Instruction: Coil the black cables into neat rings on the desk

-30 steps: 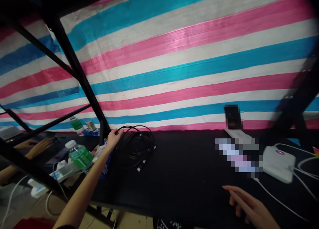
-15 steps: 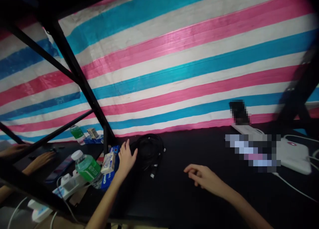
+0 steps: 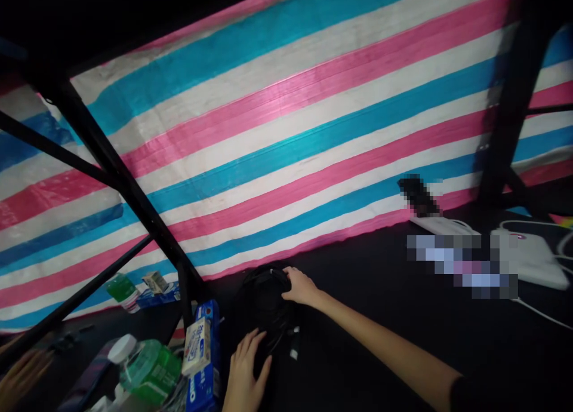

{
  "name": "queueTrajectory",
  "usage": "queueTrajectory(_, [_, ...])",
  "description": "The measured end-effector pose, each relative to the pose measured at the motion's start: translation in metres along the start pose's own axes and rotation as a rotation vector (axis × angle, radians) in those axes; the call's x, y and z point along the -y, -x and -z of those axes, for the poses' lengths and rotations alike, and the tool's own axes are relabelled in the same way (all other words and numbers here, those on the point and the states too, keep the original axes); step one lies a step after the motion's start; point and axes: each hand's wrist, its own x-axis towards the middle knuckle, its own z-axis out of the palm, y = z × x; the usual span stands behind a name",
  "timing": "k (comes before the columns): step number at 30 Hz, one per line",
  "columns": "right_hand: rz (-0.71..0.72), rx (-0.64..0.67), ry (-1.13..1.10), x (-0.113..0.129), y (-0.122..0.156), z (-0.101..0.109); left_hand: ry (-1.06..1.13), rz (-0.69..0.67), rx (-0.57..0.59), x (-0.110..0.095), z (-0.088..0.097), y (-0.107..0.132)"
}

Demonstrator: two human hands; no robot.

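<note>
Far left of the coil: a co-worker's hand [image 3: 27, 373], blurred, then a phone [image 3: 87, 379] lying flat. Closer, same side: bottle [image 3: 150, 367], green label, white cap. Just left of the coil, a blue box [image 3: 206, 316] with a small carton [image 3: 197, 347] on top.

Left hand [image 3: 247, 370] at the coil's near-left edge, fingers spread, thumb well off them, nothing clasped. Fingertips at the strands; contact or hover, cannot tell.

The coil [image 3: 262, 295]: black cable, many loops, flat on the dark table [image 3: 358, 268], between the hands. Roughly a ring; looks slightly longer from back to front, so long axis runs toward the person. Plug ends [image 3: 293, 353] stick out at its near-right side, aimed at the person.

Handling, my judgement: light, bendy, springy; smooth jacket, loops apt to slip and spread. Best held across the whole bundle at either side of the ring, clear of the plugs, the delicate part.

Right hand [image 3: 301, 289] on the coil's right rim, thumb and forefinger apart around that edge; whether pinched tight, cannot tell.

Well right of the coil: white device [image 3: 532, 260] with white cords.
</note>
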Motion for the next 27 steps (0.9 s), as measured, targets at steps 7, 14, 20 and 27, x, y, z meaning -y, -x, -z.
queueTrajectory(7, [0.018,-0.091,0.093,0.002,0.03,-0.01,-0.092,0.187,-0.094,0.016,-0.005,-0.02])
queueTrajectory(14, [0.067,-0.242,0.103,-0.024,0.051,-0.005,0.005,0.091,-0.087,0.009,-0.012,-0.03])
queueTrajectory(20, [0.047,-0.345,-0.073,-0.042,0.057,-0.016,-0.103,0.001,-0.176,0.0,0.008,-0.032])
queueTrajectory(27, [0.099,-0.363,-0.243,-0.048,0.055,-0.016,-0.13,-0.124,-0.219,-0.021,0.036,-0.04])
